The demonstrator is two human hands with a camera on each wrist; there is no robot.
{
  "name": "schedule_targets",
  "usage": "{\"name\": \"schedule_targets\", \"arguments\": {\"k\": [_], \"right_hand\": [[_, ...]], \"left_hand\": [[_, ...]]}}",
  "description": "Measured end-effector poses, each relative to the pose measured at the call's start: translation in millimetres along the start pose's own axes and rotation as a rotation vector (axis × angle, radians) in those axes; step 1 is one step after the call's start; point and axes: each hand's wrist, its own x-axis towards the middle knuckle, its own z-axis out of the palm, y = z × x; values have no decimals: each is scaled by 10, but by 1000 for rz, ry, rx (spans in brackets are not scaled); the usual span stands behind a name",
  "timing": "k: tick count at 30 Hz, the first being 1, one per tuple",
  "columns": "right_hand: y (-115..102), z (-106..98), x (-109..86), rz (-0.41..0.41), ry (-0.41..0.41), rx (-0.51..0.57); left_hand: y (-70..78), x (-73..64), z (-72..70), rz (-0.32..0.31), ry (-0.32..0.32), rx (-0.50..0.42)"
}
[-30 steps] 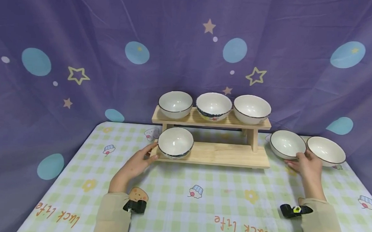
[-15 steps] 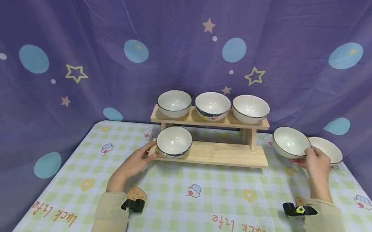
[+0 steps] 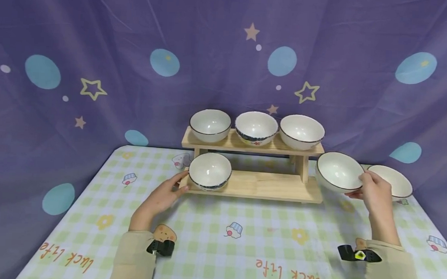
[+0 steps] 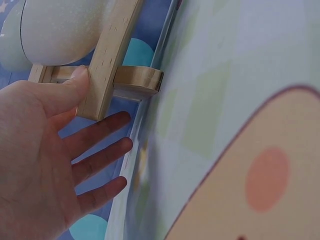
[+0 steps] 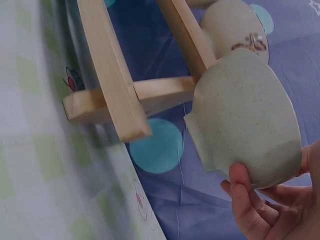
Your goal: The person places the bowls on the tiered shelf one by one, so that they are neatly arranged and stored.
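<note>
My right hand (image 3: 377, 192) holds a white, dark-rimmed bowl (image 3: 339, 171) by its right side, tilted and raised beside the stand's right end. In the right wrist view, the bowl's speckled pale outside (image 5: 245, 115) faces the camera, with fingertips (image 5: 240, 175) near its foot. At the far left, my left hand (image 3: 163, 197) has its thumb and index finger about the end of the wooden two-tier stand (image 3: 270, 185). The left wrist view shows the thumb on the lower board (image 4: 107, 65), the index finger partly hidden behind it and the other fingers (image 4: 102, 150) spread straight.
A bowl with a blue-patterned outside (image 3: 210, 171) stands on the lower tier's left. Three more bowls line the upper tier, the middle one (image 3: 256, 126) flower-patterned. Partly behind my right hand, another bowl (image 3: 397, 182) sits on the checked tablecloth (image 3: 202, 248). A purple curtain (image 3: 213, 38) hangs behind.
My right hand has lifted the bowl off the tablecloth, tilted it, and brought it left toward the stand. My left hand stays at the stand's left end.
</note>
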Motion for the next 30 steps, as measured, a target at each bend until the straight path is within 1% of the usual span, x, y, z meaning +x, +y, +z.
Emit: {"name": "schedule_targets", "arguments": {"k": [5,11,15,19,23,30], "right_hand": [[-16,58,-27,-37,-39,-21],[-49,137,-57,-56,-67,-87],[-86,210,-86,-59,-88,-125],[-110,275,-113,-76,-117,-123],[-133,339,-145,-97,-151,-96],[-195,466,-209,-82,-206,-63]], "left_hand": [[5,0,-11,4,-1,10],[13,5,-8,13,3,11],[-3,13,1,8,0,11],[-24,33,12,6,0,17],[-18,31,10,-7,-5,7],[-14,28,1,-21,-15,5]]}}
